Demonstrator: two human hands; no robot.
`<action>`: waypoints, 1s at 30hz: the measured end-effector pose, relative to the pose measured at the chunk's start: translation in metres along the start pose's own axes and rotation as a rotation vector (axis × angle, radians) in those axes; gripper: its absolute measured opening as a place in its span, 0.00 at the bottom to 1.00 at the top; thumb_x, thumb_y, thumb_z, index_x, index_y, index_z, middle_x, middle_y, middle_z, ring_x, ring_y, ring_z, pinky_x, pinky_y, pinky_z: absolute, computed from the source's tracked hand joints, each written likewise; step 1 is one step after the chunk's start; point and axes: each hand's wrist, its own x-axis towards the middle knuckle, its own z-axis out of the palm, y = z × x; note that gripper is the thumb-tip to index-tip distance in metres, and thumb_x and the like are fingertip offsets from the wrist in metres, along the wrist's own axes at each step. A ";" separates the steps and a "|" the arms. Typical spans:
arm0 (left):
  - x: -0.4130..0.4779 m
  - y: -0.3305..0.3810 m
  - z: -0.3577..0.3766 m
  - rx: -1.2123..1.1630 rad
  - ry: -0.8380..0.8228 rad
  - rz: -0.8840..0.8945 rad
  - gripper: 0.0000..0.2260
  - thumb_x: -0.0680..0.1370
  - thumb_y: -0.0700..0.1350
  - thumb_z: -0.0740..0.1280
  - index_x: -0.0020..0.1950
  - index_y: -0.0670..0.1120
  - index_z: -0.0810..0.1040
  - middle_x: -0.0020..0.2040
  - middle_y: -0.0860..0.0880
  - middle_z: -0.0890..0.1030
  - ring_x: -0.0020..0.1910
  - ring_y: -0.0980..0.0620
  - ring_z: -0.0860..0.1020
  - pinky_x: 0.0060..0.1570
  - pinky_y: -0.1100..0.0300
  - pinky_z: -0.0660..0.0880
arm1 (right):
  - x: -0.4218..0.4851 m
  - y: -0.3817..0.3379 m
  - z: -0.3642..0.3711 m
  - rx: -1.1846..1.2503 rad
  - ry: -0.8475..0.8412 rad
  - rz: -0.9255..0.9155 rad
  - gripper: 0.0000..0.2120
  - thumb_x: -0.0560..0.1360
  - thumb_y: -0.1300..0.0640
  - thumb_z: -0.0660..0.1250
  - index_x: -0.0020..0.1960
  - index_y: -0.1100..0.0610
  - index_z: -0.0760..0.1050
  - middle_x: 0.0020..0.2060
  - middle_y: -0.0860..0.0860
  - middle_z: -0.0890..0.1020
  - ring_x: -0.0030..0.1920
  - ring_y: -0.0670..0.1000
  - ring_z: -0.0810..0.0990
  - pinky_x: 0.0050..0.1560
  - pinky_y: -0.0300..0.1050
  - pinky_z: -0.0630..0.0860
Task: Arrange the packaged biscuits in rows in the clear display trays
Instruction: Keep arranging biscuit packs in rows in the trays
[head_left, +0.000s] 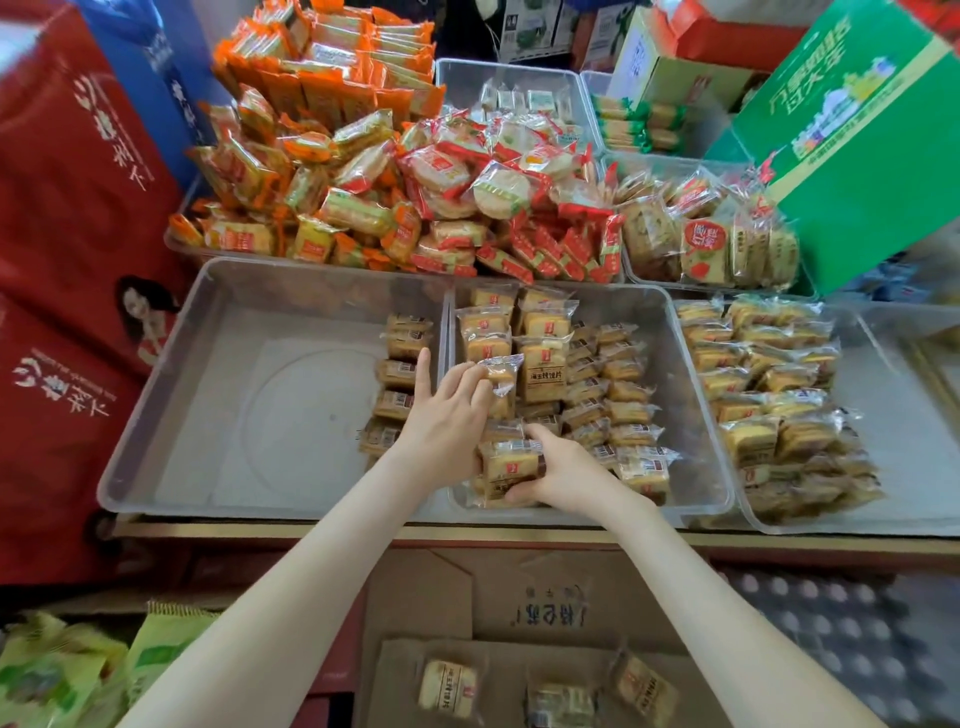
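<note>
Head camera, looking down over both bare forearms at the middle clear tray (698, 426), the landmark for everything here. The left hand (447, 410) reaches over this tray's left wall; its middle fingers curl round a small biscuit packet (501, 373) and hold it just above the tray's left column, while the index finger points straight away from the person. The right hand (563, 467) is at the tray's near left corner, thumb and fingers wrapped round a second packet (511, 467), which lies with its printed face up and its long side running roughly left to right, though that is hard to judge. Neat rows of packets (618, 384) already fill the middle and right of the tray. Between the two hands, along the left wall, the column looks unfinished, and this is probably where both packets belong. The left hand is nearer the far part of that column, the right hand nearer the front. Beyond the left wall, the neighbouring tray (234, 389) holds one column only.
</note>
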 end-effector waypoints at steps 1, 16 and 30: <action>-0.002 0.000 0.000 -0.002 0.024 0.009 0.30 0.73 0.36 0.63 0.74 0.40 0.59 0.76 0.43 0.58 0.78 0.44 0.50 0.65 0.37 0.25 | 0.000 0.000 0.000 0.004 0.009 -0.020 0.45 0.69 0.53 0.77 0.77 0.51 0.55 0.71 0.51 0.69 0.69 0.53 0.69 0.62 0.44 0.70; -0.013 -0.026 0.014 -0.223 -0.232 0.153 0.52 0.65 0.78 0.48 0.78 0.51 0.32 0.77 0.51 0.29 0.74 0.53 0.25 0.72 0.40 0.29 | 0.011 -0.003 0.010 -0.221 0.095 -0.058 0.57 0.66 0.39 0.75 0.76 0.45 0.35 0.77 0.53 0.52 0.75 0.56 0.53 0.75 0.59 0.56; -0.155 -0.138 0.055 -0.132 0.179 -0.229 0.33 0.82 0.65 0.46 0.75 0.43 0.68 0.75 0.38 0.66 0.73 0.40 0.65 0.74 0.40 0.47 | 0.051 -0.119 0.066 -1.010 -0.082 -0.798 0.40 0.76 0.69 0.63 0.79 0.50 0.47 0.76 0.52 0.60 0.72 0.56 0.60 0.71 0.51 0.60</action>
